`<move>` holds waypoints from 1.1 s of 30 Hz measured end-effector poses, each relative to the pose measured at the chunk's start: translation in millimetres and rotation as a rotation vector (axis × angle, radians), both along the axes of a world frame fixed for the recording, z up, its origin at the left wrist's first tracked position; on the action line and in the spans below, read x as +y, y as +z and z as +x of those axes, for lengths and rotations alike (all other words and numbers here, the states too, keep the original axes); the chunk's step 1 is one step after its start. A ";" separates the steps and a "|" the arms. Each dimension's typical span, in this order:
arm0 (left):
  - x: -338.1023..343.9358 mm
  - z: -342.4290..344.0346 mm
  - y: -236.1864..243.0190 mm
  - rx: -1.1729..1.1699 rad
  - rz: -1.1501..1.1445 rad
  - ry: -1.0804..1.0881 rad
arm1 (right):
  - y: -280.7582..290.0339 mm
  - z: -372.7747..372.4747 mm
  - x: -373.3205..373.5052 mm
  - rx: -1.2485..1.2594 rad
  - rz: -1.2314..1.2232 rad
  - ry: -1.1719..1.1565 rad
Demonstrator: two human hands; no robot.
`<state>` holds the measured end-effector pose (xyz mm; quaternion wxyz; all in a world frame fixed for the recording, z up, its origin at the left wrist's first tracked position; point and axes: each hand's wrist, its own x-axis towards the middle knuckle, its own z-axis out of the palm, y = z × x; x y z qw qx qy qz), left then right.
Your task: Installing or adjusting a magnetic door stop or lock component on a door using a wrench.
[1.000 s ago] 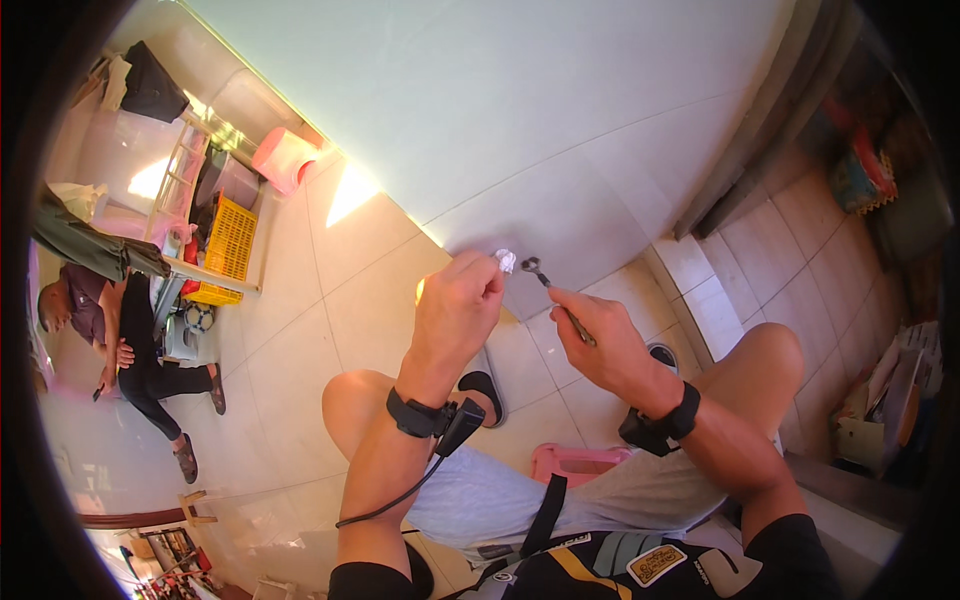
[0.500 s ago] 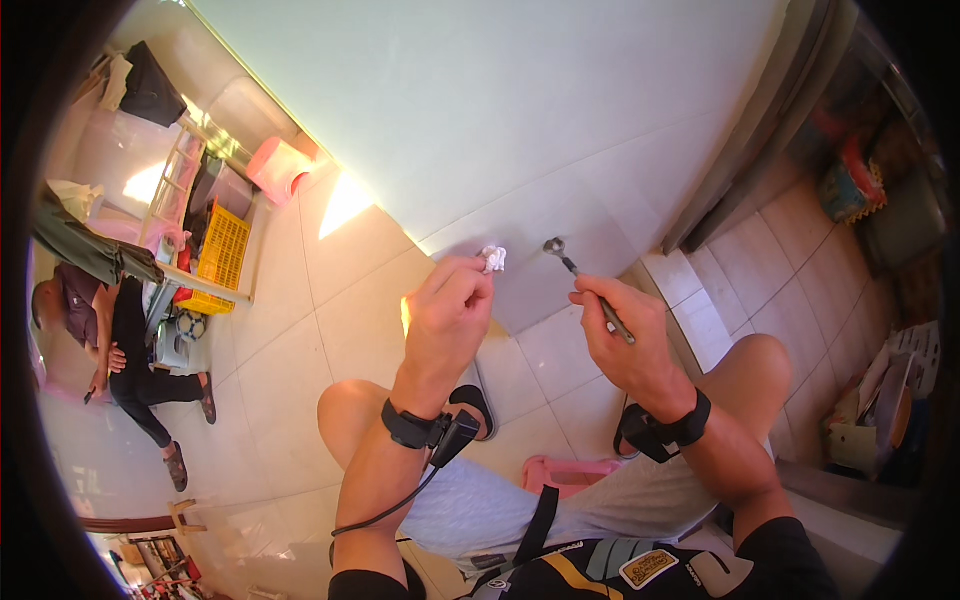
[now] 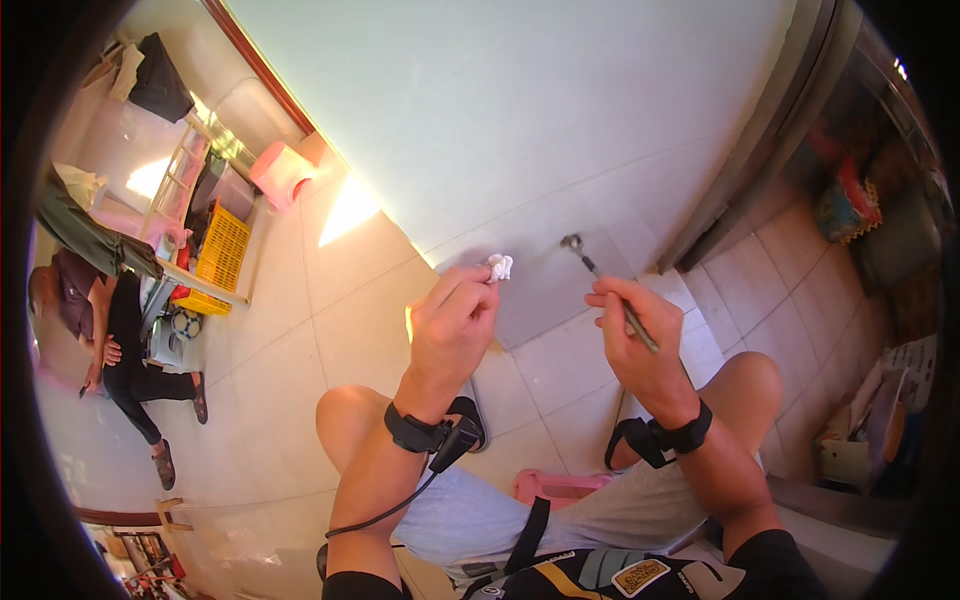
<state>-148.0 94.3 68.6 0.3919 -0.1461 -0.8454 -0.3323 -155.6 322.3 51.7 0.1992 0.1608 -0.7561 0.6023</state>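
My left hand [image 3: 455,325] is raised in front of me and pinches a small white crumpled wad [image 3: 499,266] between its fingertips. My right hand [image 3: 637,335] grips the handle of a metal spoon [image 3: 605,285], whose bowl points up and to the left. The wad and the spoon bowl are apart, with a gap between them. Both wrists carry black straps, and a cable runs from the left one. I sit low with my bare knees [image 3: 345,420] up on a tiled floor.
A pale wall [image 3: 520,110] rises ahead and a metal door frame [image 3: 770,140] stands to the right. A pink stool [image 3: 555,487] sits under me. At far left another person [image 3: 110,340] sits near a yellow crate [image 3: 222,247] and a pink bucket [image 3: 280,172].
Both hands have risen and drawn apart. The white wad and the spoon bowl, close together a second ago, now have a clear gap between them.
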 end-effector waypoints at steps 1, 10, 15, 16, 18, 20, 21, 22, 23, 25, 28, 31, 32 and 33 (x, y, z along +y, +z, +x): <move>-1.8 -1.7 -0.4 0.039 -0.003 -0.003 | 1.1 -1.5 0.0 0.001 0.003 0.000; 1.3 -3.1 -6.3 -0.105 -0.025 0.032 | -6.6 -12.0 2.1 -0.214 0.063 0.036; 3.0 -2.9 -15.9 -0.231 -0.098 0.033 | 7.0 -2.2 1.0 -0.025 0.054 0.037; 4.2 -3.0 -14.0 -0.203 -0.090 0.024 | 6.1 -2.6 3.1 -0.027 0.066 0.024; 2.7 -1.8 -14.3 -0.179 -0.070 -0.005 | -2.3 -5.2 2.0 -0.145 0.013 0.089; 0.4 -3.3 -16.1 -0.161 -0.061 0.033 | -10.4 -6.8 1.0 -0.088 0.097 0.085; 2.8 -3.7 -15.9 -0.171 -0.028 0.024 | -12.6 -7.5 1.3 -0.032 0.168 0.104; 0.6 -4.3 -14.7 -0.174 -0.026 0.022 | -7.9 -5.7 -3.3 -0.035 0.170 0.103; 2.8 -4.7 -13.0 -0.148 -0.025 0.015 | 4.6 -0.1 -3.2 0.030 0.112 0.078; 5.8 -4.2 -9.3 -0.132 -0.018 0.006 | 7.6 2.4 -1.4 0.085 0.061 0.052; 6.8 -8.1 -6.2 -0.024 0.002 0.008 | -5.1 -8.6 2.4 0.048 0.031 0.091; 6.7 -10.0 -10.4 -0.042 0.057 0.018 | -14.8 -10.9 0.5 -0.198 0.155 0.152; 6.4 -9.6 -14.4 -0.047 0.062 0.016 | -13.7 -9.2 -2.0 -0.118 0.082 0.163; 5.6 -9.0 -20.1 -0.096 0.060 0.003 | -13.7 -7.9 -4.4 -0.036 0.010 0.173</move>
